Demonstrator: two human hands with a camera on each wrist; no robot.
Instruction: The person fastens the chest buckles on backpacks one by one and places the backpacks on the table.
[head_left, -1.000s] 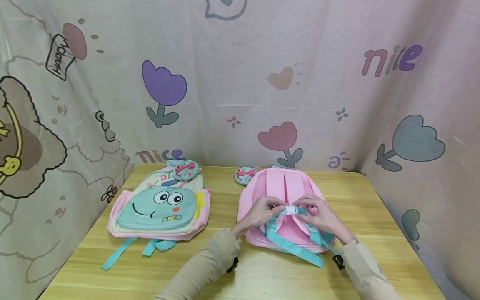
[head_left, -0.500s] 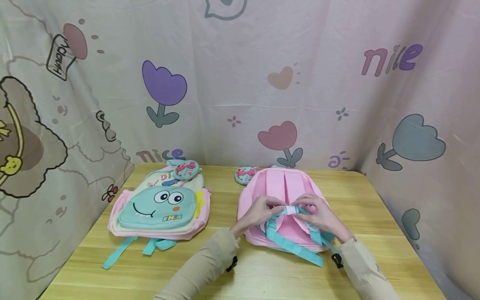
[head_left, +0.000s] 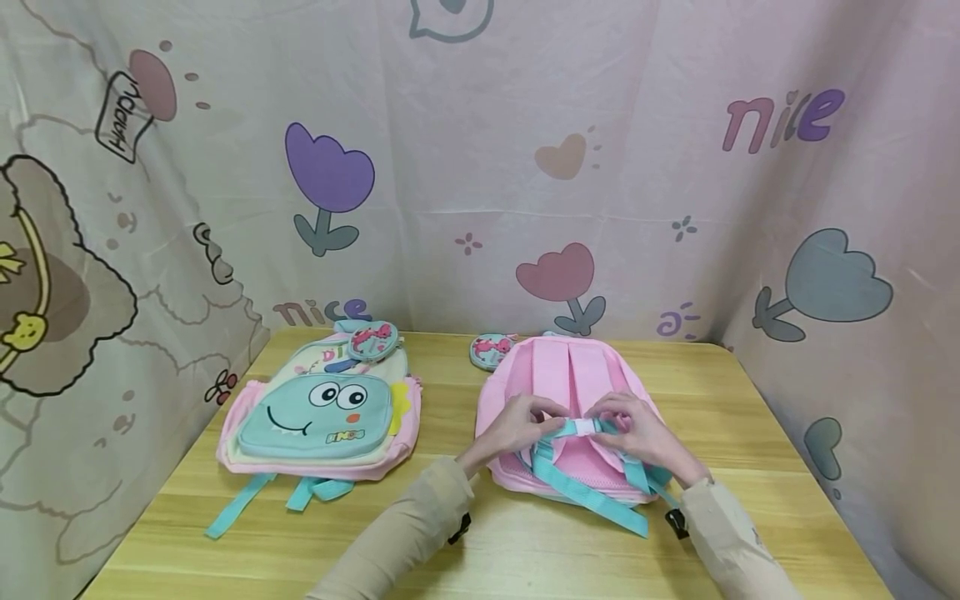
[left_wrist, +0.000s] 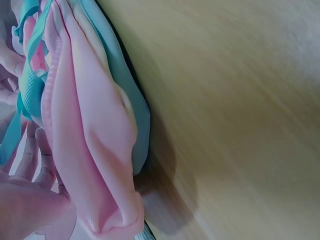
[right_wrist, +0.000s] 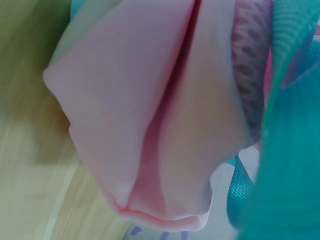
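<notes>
A pink backpack [head_left: 551, 367] lies on the table at right of center in the head view, its shoulder straps facing up. Across them runs a teal chest strap with a pale white buckle [head_left: 583, 427] in its middle. My left hand [head_left: 519, 423] pinches the strap just left of the buckle, thumb and fingers together. On the other side, my right hand [head_left: 639, 427] pinches it from the right. The left wrist view shows the backpack's pink side [left_wrist: 95, 125] beside my left fingers. In the right wrist view, teal webbing [right_wrist: 295, 165] covers the right edge; that hand is hidden.
A second backpack [head_left: 315, 417] with a smiling teal dinosaur pocket lies to the left on the wooden table [head_left: 442, 400]. A small round pouch [head_left: 491, 352] is by the pink backpack's top. Loose teal strap ends [head_left: 600, 507] trail toward the front. Printed curtains [head_left: 465, 167] surround the table.
The buckle sits slightly lower and the strap has shifted a little between my fingers. Both hands stay in nearly the same place.
</notes>
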